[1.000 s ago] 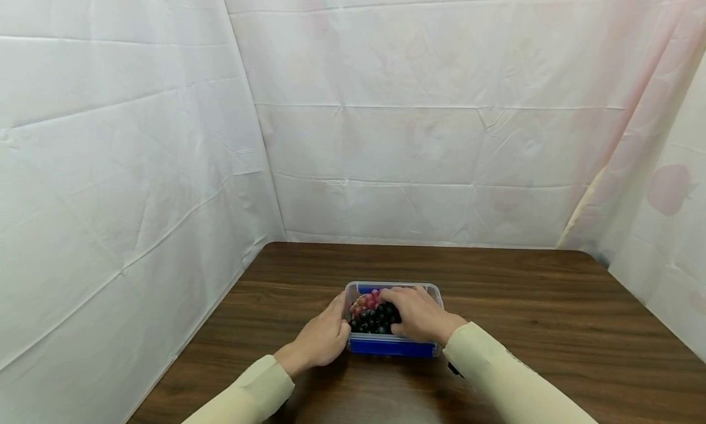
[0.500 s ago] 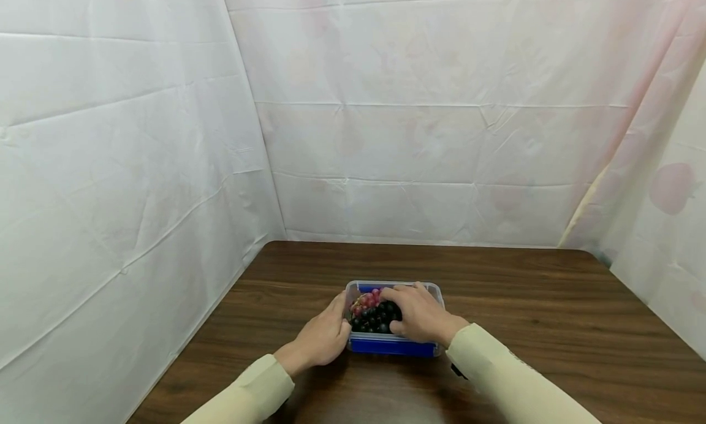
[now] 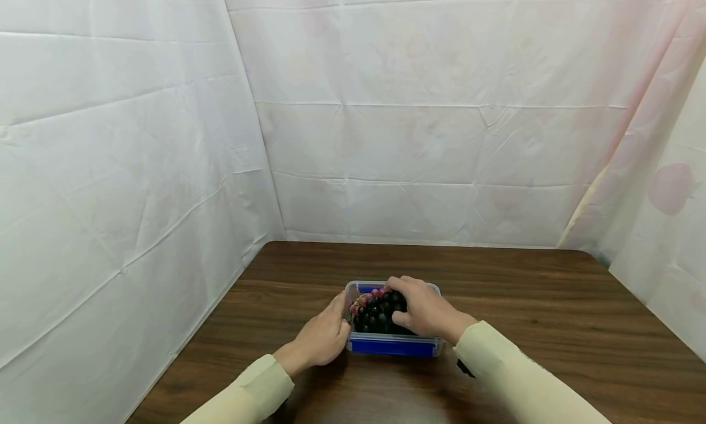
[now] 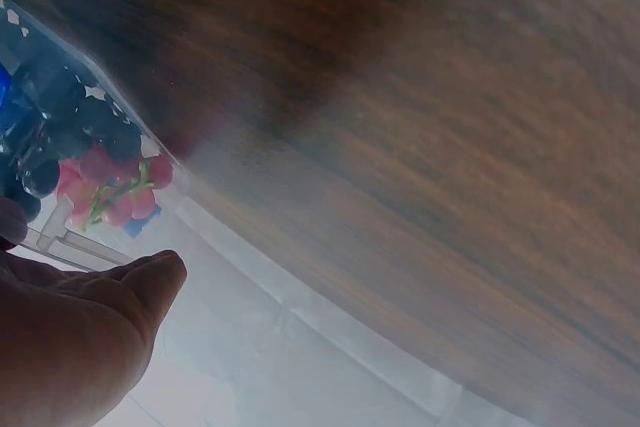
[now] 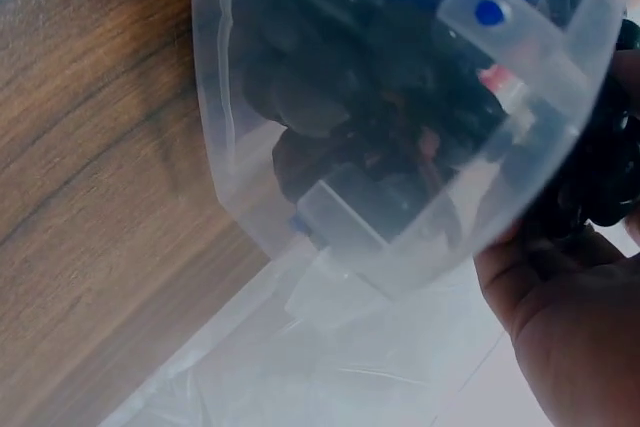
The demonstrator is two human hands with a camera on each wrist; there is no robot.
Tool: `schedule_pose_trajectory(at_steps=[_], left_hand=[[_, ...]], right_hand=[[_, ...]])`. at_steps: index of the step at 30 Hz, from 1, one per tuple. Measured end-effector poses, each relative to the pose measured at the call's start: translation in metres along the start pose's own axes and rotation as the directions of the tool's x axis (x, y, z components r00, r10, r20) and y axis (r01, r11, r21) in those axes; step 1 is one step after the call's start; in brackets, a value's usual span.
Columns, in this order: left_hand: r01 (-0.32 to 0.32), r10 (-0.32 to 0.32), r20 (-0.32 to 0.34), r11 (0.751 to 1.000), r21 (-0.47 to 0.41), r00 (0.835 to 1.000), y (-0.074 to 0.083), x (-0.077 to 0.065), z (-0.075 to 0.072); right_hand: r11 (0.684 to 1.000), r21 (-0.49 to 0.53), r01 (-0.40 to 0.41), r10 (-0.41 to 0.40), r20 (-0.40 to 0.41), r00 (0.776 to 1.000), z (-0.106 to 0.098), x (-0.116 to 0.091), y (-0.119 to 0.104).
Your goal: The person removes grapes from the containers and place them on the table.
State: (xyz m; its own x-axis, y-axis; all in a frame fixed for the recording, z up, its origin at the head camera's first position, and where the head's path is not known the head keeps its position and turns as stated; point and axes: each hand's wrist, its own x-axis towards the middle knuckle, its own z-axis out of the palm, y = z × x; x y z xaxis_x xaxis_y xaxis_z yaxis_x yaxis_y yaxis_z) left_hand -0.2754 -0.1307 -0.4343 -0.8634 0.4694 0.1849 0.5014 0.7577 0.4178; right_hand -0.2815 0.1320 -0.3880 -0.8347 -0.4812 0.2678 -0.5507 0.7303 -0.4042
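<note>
A clear plastic food box [image 3: 393,347] with blue clip panels sits on the table, without a lid over its top. Inside it lie a bunch of black grapes [image 3: 376,318] and, behind at the left, pinkish-red grapes [image 3: 365,299] with a green stem. My right hand [image 3: 423,309] grips the black grapes from above, fingers at the far side and thumb nearer me. In the right wrist view, black grapes [image 5: 600,172] show above the box rim beside that hand. Straight fingers of my left hand [image 3: 322,337] rest along the box's left wall.
The dark wood-grain table [image 3: 529,326] reaches out around the box on all sides. White sheets hang as walls behind [image 3: 419,136] the table, with others along its left and right edges.
My right hand has risen slightly and shifted a little to the right, and the black grapes in it sit higher, covering more of the red ones. The left hand and box stay put.
</note>
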Motion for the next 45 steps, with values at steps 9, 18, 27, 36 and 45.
schedule_pose_trajectory(at_steps=[9, 18, 27, 36, 45], left_hand=[[-0.014, 0.014, 0.016, 1.0, 0.011, 1.0, -0.001, 0.0, 0.0], [0.003, -0.003, 0.008, 1.0, 0.013, 1.0, -0.004, 0.001, 0.003], [0.004, -0.004, 0.018, 1.0, 0.009, 1.0, 0.001, -0.001, 0.0], [-0.005, 0.005, 0.006, 1.0, 0.011, 1.0, 0.001, -0.002, 0.001], [-0.009, 0.009, -0.007, 1.0, 0.011, 1.0, 0.001, -0.002, 0.0]], right_hand=[[0.996, 0.091, 0.006, -0.002, -0.045, 0.999, -0.009, -0.004, -0.001], [0.987, 0.162, 0.0, 0.015, -0.087, 0.996, -0.018, -0.005, 0.0], [0.989, 0.147, 0.0, 0.027, -0.183, 0.983, -0.027, -0.008, 0.002], [0.992, 0.128, 0.002, 0.033, -0.27, 0.962, -0.037, -0.01, 0.006], [0.988, 0.155, 0.017, 0.029, -0.293, 0.956, -0.044, -0.013, 0.013]])
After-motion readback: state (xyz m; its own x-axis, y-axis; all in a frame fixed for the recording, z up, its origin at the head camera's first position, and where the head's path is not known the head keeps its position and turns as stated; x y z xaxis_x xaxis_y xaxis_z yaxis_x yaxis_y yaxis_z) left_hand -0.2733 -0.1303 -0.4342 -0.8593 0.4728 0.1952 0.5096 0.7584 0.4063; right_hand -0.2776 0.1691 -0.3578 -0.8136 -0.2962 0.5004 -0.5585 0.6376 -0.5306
